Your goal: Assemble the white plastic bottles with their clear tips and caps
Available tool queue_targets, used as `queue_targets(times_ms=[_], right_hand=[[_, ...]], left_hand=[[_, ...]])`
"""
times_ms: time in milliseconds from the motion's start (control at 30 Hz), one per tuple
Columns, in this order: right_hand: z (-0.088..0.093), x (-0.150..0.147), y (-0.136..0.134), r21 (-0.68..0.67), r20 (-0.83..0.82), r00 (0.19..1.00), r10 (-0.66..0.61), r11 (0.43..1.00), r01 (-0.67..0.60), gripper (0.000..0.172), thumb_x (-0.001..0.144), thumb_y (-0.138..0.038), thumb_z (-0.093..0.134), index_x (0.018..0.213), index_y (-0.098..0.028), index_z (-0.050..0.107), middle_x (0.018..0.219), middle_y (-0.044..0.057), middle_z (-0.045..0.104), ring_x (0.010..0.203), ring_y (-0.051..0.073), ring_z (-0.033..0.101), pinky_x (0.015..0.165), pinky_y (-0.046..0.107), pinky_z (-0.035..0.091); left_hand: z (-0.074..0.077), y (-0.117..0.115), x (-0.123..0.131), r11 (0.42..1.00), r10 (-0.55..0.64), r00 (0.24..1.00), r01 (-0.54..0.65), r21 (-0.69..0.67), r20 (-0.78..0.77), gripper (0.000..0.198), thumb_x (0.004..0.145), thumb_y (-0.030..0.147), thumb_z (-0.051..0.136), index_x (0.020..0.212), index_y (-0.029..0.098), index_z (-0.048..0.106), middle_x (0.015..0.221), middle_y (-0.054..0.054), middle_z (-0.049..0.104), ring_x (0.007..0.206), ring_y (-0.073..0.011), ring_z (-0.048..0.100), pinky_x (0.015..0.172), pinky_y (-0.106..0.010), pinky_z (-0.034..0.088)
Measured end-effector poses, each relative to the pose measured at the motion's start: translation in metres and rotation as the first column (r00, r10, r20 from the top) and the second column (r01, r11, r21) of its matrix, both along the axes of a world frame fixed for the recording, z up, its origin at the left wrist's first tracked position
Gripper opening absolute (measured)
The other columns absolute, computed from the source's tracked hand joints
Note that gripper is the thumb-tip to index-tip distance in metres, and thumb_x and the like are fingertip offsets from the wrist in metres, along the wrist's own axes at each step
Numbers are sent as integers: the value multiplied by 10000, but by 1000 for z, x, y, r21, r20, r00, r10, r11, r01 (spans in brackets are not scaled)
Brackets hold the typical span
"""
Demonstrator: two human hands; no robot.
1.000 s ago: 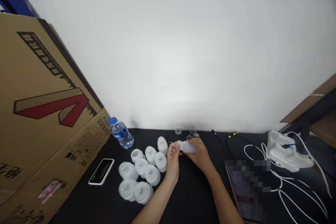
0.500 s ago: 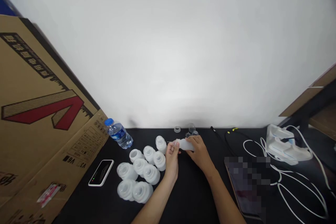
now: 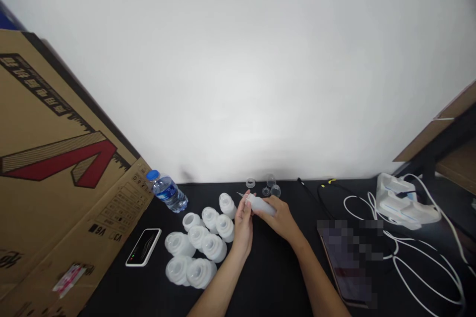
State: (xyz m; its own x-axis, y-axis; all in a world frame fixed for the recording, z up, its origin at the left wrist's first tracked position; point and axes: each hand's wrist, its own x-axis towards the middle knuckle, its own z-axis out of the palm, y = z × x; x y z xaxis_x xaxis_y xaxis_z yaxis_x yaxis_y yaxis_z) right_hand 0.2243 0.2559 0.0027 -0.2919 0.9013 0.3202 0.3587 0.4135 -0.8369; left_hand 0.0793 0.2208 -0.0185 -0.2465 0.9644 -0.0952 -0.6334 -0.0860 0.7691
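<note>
Bottle tilted slightly more, tip angled up-left. We see translucent white plastic squeeze bottle [image 3: 261, 204] just right of frosted white bottle cluster [image 3: 213, 247]. Right hand [image 3: 278, 219] clamped on body, left hand [image 3: 243, 225] on neck end, hands together. Likely light, soft-walled; we'd grip mid-body.

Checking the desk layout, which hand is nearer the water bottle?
Left. The left hand sits right of the blue-capped water bottle, past the white plastic bottles; the right hand is farther right, gripping a white squeeze bottle.
</note>
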Motion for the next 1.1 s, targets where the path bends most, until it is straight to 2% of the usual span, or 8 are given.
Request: queue_targets(times_ms=[100,233,367,500,600,733,933,1100], right_hand=[[1,-8,-3,-281,-136,985,104,950,-139,510,1003,-668,627,862,-193,748,775,36,730,679,214,702,612,304,559],[0,-19,-7,-569,-475,876,77,733,-373,690,929,-833,606,879,-153,713,720,50,740,543,191,700,486,274,554],[2,-21,-7,-658,-660,749,-53,521,-544,642,981,-751,628,1020,-120,739,775,80,762,552,169,708,450,233,556],[2,-19,-7,-707,-671,722,-168,436,-556,533,1082,-608,532,1096,-122,750,773,80,761,557,154,704,416,204,529],[-3,-21,-6,-740,-608,773,-181,480,-470,516,1057,-607,565,1078,-130,761,759,68,749,534,147,670,388,202,488],[-9,-25,-5,-678,-490,868,-73,658,-327,537,891,-672,774,949,-138,772,735,36,716,582,146,634,462,223,506],[-12,-27,-3,-463,-310,950,-21,876,-132,494,768,-611,888,960,-170,772,908,50,767,812,226,695,658,293,551],[-11,-27,-5,-476,-331,943,14,861,-180,531,829,-698,809,935,-180,769,846,45,766,764,226,709,640,301,571]], left_hand=[[2,-2,0,1000,-9,999,10,-3,34,593,880,574,852,1361,246,741,1354,-131,754,1272,-312,698,981,-371,610],[6,-5,2,997,-57,992,63,-45,108,631,889,602,826,1409,265,703,1247,-114,779,709,-172,709,566,-276,601],[10,-7,3,989,-137,977,145,-38,162,680,915,600,797,1487,273,628,1032,-52,788,407,-40,415,423,-232,518],[10,-6,2,994,-106,982,109,-15,153,636,908,568,809,1453,281,649,1349,-107,743,458,-41,442,370,-204,457],[7,-4,1,996,-83,986,88,-27,142,644,889,610,806,1401,237,690,1456,-143,700,563,-102,580,442,-253,525],[2,-2,1,997,-23,991,33,-71,134,626,862,659,818,1294,213,741,1365,-163,749,1057,-295,758,792,-366,654],[-1,1,2,995,53,984,-37,-95,171,540,823,648,869,1092,191,768,1181,-131,796,1211,-312,733,1014,-411,612],[1,2,-2,997,9,989,2,-75,149,542,863,651,831,1096,163,781,1180,-128,785,1080,-257,757,853,-310,643]])
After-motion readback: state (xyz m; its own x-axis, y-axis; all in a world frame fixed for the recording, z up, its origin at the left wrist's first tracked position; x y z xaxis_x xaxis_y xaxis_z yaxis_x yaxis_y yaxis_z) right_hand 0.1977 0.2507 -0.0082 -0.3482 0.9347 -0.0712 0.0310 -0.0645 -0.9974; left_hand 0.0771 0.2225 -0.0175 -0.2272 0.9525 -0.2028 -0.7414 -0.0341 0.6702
